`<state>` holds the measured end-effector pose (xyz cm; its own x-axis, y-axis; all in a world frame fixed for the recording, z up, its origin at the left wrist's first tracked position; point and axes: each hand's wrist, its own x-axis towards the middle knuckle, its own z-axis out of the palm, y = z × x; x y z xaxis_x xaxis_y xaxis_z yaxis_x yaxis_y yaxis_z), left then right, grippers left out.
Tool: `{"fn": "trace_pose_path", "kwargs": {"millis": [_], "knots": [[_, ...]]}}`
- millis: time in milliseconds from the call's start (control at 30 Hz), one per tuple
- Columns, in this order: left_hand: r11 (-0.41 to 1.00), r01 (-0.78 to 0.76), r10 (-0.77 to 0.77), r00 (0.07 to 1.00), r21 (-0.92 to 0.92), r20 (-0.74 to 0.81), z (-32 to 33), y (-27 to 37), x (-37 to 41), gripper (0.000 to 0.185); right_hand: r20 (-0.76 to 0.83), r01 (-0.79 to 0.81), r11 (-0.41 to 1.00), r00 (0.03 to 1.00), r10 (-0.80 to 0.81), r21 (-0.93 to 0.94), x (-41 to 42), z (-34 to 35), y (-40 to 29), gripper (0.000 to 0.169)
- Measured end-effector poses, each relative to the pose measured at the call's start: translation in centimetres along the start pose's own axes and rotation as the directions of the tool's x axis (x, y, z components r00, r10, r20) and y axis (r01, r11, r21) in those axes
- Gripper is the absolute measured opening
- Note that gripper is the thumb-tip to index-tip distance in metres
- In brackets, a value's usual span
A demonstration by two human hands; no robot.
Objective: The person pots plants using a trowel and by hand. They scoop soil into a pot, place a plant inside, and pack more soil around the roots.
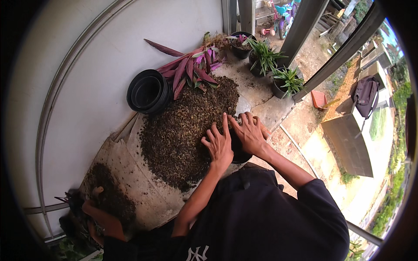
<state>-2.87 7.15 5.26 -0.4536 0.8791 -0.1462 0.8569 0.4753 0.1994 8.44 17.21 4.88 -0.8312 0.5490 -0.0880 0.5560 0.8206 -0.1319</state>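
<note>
My left hand [218,145], fingers spread, lies palm down by the near-left side of a black plastic pot [241,156]. My right hand [249,132] is over the same pot's far side, its fingers apart and bent. The hands hide most of the pot and its contents. Left of them spreads a heap of dark potting mix [183,137] with pale bits. Nested black pots [148,91] are tilted at its upper left edge. Beyond the heap lie purple-leaved cuttings [187,67]. An orange-red object [265,132] shows partly beside my right hand.
A co-worker's hands [94,208] are at a dark plant at lower left, near more soil [112,192]. Potted green-and-white plants [266,57] stand near a metal post [302,29]. A white panel [98,65] borders the left; an orange dustpan [319,99] lies outside at right.
</note>
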Motion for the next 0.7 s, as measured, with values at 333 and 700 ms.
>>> {"fn": "trace_pose_path", "kwargs": {"millis": [333,700], "knots": [[0.983,-0.045,0.057,0.996,0.178,-0.064,1.4,-0.3,0.4,0.132,-0.004,-0.021,0.994,1.000,0.021,-0.107,-0.1,2.3,-0.6,0.090],[0.995,-0.083,0.085,0.996,0.053,-0.037,-0.2,-0.5,0.5,0.134,0.217,0.014,0.998,0.976,-0.028,0.066,0.9,-0.5,0.6,0.081]]}}
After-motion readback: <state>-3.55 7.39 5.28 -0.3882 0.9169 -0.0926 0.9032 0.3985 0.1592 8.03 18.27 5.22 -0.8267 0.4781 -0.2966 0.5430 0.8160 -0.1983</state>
